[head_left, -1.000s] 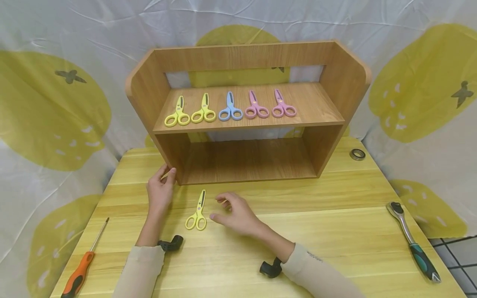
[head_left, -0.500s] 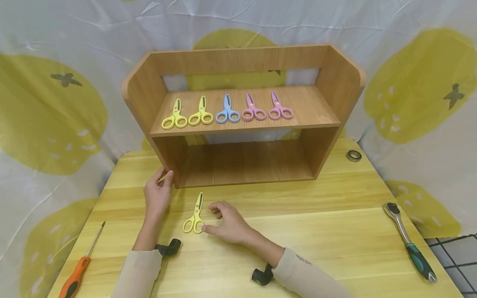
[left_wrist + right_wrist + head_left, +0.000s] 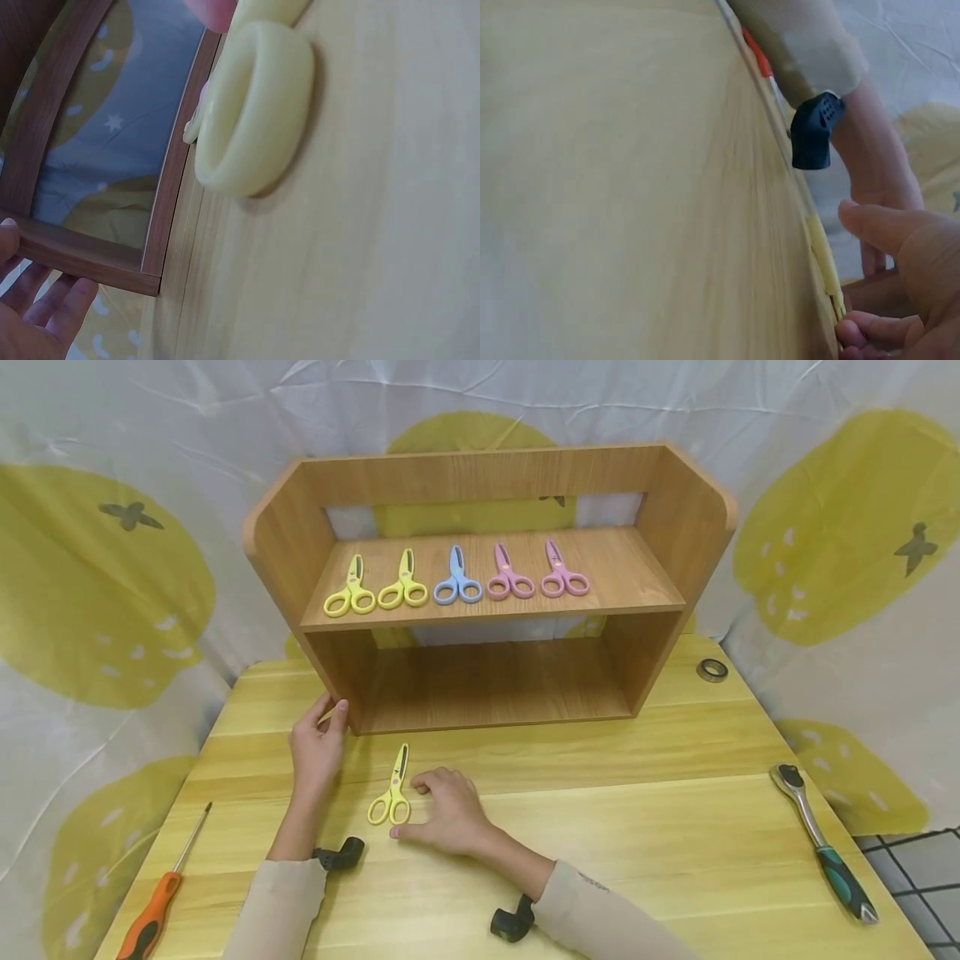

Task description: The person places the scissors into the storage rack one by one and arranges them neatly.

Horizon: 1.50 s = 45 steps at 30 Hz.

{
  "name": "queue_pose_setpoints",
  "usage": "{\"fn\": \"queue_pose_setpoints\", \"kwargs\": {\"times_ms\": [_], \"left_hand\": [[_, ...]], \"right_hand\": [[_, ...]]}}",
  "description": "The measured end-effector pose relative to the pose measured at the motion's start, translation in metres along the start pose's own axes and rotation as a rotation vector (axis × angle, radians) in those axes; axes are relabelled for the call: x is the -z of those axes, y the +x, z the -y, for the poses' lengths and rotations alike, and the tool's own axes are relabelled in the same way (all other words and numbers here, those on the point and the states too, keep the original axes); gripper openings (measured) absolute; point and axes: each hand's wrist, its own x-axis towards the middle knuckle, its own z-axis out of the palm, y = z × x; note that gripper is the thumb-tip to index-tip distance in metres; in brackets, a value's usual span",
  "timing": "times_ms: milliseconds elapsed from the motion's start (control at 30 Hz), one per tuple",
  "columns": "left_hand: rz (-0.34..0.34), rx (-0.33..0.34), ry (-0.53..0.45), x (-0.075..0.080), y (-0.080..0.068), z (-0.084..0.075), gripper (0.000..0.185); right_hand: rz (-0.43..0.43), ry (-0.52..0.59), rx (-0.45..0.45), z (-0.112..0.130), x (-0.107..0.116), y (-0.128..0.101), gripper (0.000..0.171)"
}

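A pair of yellow scissors (image 3: 395,791) lies on the table with its blades toward the shelf; one handle loop (image 3: 292,112) fills much of the left wrist view. My right hand (image 3: 450,810) is just right of them, fingers bent and thumb apart, thumb tip close below the handles. In the right wrist view, fingertips (image 3: 850,330) come right beside the scissors (image 3: 823,255). My left hand (image 3: 318,746) holds the lower left front edge of the wooden shelf (image 3: 480,613), thumb at the front edge and fingers along the outer side.
On the upper board stand a row of scissors: two yellow (image 3: 349,597), one blue (image 3: 457,585) and two pink (image 3: 510,583). An orange screwdriver (image 3: 153,910) lies at the left, a ratchet wrench (image 3: 825,843) at the right. A metal ring (image 3: 712,670) sits beyond the shelf's right side.
My right hand has moved left toward the yellow scissors on the table, its thumb now near the handles. The left hand stays at the shelf. The head view has shifted slightly.
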Motion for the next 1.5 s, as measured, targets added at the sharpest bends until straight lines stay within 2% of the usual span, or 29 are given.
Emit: {"fn": "queue_pose_setpoints", "kwargs": {"times_ms": [367, 533, 733, 967, 1267, 1500], "left_hand": [[0.007, 0.027, -0.016, 0.0, 0.001, 0.001, 0.05], [0.002, 0.002, -0.005, -0.001, 0.002, 0.002, 0.051], [0.006, 0.005, -0.017, -0.003, 0.002, 0.003, 0.05], [0.0, 0.004, -0.003, -0.001, 0.002, 0.001, 0.053], [-0.008, 0.015, -0.003, -0.001, 0.001, 0.002, 0.051], [0.007, 0.015, 0.003, 0.0, 0.001, 0.002, 0.052]], "right_hand": [[-0.057, -0.17, -0.023, 0.008, -0.013, 0.004, 0.083], [-0.078, -0.224, -0.04, 0.01, -0.019, 0.008, 0.083], [-0.079, -0.249, -0.053, 0.009, -0.022, 0.012, 0.069], [-0.117, -0.184, -0.045, 0.009, -0.017, 0.015, 0.047], [-0.097, -0.06, -0.082, 0.01, -0.005, 0.012, 0.041], [-0.054, 0.156, -0.102, 0.005, 0.01, 0.011, 0.034]]}}
